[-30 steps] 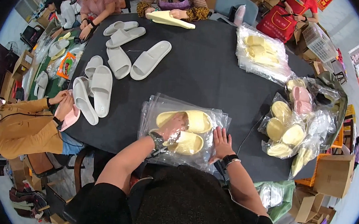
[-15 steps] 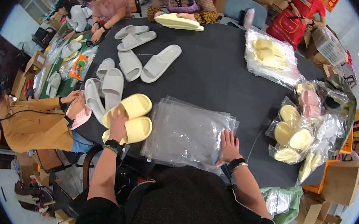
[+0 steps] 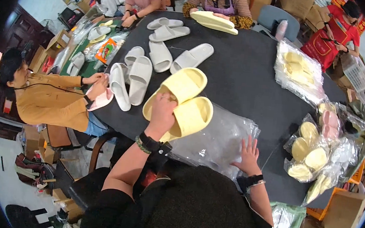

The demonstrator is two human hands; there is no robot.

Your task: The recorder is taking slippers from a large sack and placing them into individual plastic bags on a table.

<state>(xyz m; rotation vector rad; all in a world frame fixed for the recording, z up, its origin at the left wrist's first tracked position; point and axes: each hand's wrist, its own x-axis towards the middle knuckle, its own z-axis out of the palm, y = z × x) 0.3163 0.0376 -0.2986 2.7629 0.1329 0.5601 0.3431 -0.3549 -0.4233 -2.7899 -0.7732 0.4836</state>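
Yellow slippers (image 3: 188,110): a pair side by side, held up in the left hand, overlapping the left part of the clear bags (image 3: 228,140) from this view.
Left hand (image 3: 164,110): grip clamped on the pair, some fingertips hidden.
Right hand (image 3: 249,158): grip apart, fingers spread at the bags' right edge.
Bags: stacked on the black tabletop (image 3: 239,75), nearest the wearer.
Gray slippers (image 3: 140,79): several, left and beyond.
Left neighbor (image 3: 54,101): tan jacket, hands at a pink slipper (image 3: 102,99).
Far side: a person (image 3: 242,22) holds pale slippers (image 3: 215,21).
Right side: flat-packed slippers (image 3: 300,70); nearer, a bagged heap (image 3: 310,157), yellow, pink and white.
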